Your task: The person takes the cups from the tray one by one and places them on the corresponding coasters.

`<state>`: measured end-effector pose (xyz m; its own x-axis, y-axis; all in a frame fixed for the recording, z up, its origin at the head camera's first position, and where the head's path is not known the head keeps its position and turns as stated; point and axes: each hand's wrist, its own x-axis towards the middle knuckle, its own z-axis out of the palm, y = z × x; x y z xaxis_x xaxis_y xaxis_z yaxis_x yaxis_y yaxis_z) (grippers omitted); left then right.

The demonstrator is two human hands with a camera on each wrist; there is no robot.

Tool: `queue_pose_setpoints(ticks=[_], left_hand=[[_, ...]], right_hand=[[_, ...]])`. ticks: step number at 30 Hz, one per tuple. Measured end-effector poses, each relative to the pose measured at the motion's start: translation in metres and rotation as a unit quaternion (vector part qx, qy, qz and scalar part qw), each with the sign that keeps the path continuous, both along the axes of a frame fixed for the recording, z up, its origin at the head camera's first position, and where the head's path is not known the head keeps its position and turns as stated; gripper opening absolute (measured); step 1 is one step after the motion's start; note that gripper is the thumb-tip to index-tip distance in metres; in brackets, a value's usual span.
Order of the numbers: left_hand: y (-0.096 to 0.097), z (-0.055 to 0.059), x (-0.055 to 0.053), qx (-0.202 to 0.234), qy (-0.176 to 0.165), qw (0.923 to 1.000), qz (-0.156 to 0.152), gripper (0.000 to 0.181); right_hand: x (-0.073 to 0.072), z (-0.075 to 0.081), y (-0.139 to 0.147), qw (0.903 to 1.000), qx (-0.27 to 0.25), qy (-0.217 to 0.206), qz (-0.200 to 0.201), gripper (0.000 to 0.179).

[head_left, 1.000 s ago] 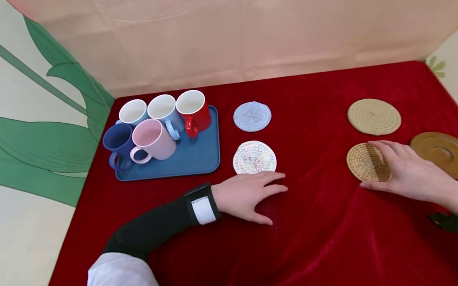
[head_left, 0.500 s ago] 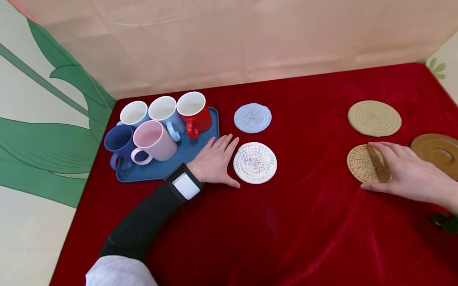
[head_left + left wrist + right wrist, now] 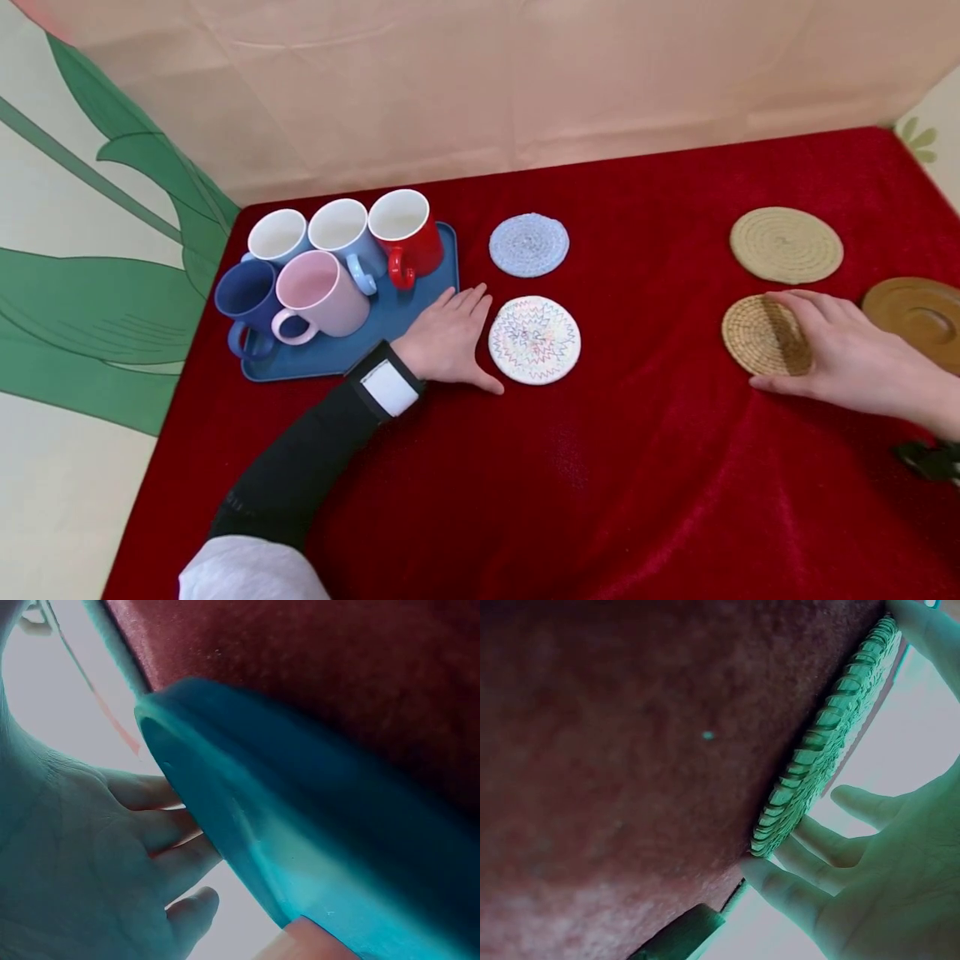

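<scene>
Fingers [image 3: 481, 310] at tray [image 3: 397, 308] — mugs [image 3: 341, 304] aboard

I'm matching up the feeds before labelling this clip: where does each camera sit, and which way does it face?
Head: worn on the head, facing forward and down at the red table, mugs, tray and coasters; the left hand, its black sleeve and the right hand show.
Left wrist: on that wrist, facing the tray's rim; left palm and left fingers show.
Right wrist: on that wrist, facing the straw coaster's edge; right palm and right fingers show.
Shared: head and right wrist both show the straw coaster and right hand.
</scene>
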<state>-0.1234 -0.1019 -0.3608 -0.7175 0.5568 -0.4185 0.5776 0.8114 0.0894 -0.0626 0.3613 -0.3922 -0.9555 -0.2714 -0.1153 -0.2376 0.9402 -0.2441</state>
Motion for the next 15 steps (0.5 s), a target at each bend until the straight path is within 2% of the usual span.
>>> queue_pose_setpoints(ticks=[15], left_hand=[[-0.001,0.0,0.001,0.009,-0.005,0.9999,0.005,0.123]], right_hand=[[-0.015,0.007,-0.018,0.9996,-0.006,0.005,0.027,0.106]])
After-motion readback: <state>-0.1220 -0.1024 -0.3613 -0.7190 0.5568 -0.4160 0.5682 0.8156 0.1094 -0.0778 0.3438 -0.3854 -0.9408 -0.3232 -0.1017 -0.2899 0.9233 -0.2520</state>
